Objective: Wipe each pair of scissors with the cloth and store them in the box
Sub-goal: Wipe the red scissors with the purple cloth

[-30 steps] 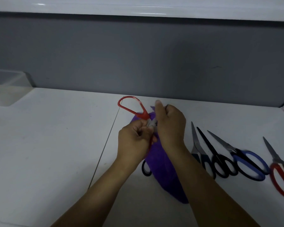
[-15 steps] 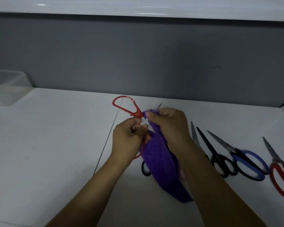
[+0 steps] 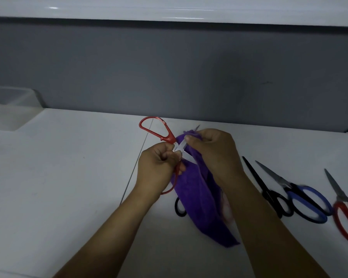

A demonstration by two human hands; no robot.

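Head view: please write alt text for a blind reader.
The left hand grips open red-handled scissors near the pivot while the right hand pinches a purple cloth round one blade, above a white table. Other scissors lie to the right; a translucent box stands far left.

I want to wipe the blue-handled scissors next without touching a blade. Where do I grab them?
Grip the blue-handled scissors by the large blue handle loop, reaching in from the near side. They lie flat and closed, blades pointing away to the far left, so the loops sit nearest you.
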